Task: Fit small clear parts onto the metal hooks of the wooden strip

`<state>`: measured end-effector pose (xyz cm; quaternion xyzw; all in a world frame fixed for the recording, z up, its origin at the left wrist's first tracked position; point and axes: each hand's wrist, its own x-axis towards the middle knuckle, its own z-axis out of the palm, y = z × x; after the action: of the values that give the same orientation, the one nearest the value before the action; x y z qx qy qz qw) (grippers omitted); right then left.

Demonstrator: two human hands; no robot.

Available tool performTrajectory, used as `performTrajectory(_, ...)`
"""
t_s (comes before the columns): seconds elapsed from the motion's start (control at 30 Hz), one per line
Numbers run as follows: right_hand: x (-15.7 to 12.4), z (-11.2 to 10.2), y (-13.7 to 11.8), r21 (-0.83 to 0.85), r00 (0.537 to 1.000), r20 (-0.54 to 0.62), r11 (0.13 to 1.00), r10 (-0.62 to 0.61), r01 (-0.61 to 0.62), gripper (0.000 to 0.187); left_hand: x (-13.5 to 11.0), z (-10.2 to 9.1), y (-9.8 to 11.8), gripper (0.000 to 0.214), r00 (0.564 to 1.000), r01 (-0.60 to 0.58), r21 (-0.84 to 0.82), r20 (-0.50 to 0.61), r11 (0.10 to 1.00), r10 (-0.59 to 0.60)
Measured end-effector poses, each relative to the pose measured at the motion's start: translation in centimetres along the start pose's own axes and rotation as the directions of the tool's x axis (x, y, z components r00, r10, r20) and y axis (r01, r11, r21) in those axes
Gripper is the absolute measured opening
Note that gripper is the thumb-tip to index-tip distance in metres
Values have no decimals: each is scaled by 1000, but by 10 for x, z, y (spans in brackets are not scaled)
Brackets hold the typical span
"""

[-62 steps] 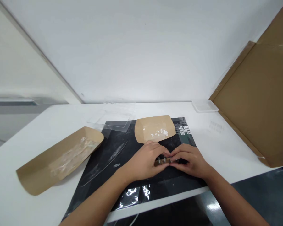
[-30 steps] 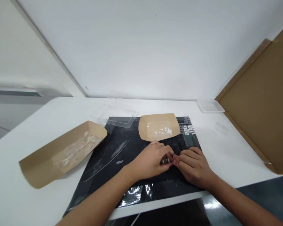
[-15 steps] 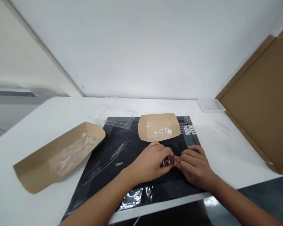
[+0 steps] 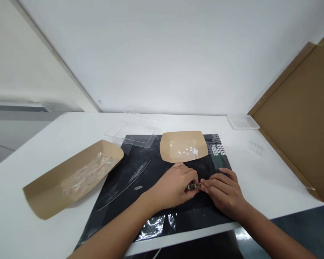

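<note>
My left hand (image 4: pixel 172 185) and my right hand (image 4: pixel 223 191) meet fingertip to fingertip over a black mat (image 4: pixel 129 181) on the white table (image 4: pixel 29 230). Between the pinched fingers sits a small brown piece with metal parts (image 4: pixel 194 186), mostly hidden by the fingers. Both hands are closed on it. Just beyond the hands lies a small brown paper tray (image 4: pixel 182 145) holding several small white bits (image 4: pixel 190 151).
A long brown paper tray (image 4: pixel 70 176) with clear plastic pieces lies at the left. A clear curved strip (image 4: pixel 126 183) rests on the mat. Clear plastic lid (image 4: pixel 132 131) and white dish (image 4: pixel 241 122) sit at the back. A large cardboard sheet (image 4: pixel 299 115) leans at the right.
The hands stay pressed together on the small piece, with only slight finger shifts. The view moves a little.
</note>
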<state>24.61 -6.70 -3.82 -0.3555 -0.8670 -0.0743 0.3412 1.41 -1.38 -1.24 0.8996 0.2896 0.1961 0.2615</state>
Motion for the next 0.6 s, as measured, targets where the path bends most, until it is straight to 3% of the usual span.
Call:
performTrajectory(0.33,-2,-2,5,-19,1000,2,1000,-4,4,13,-3,2,0,6,999,-41,62,-27,997,43)
performTrajectory(0.6,1,-2,7,72,999,-10,997,34,-33,11,-2,0,1,8,1000,-30,48,3,998,30)
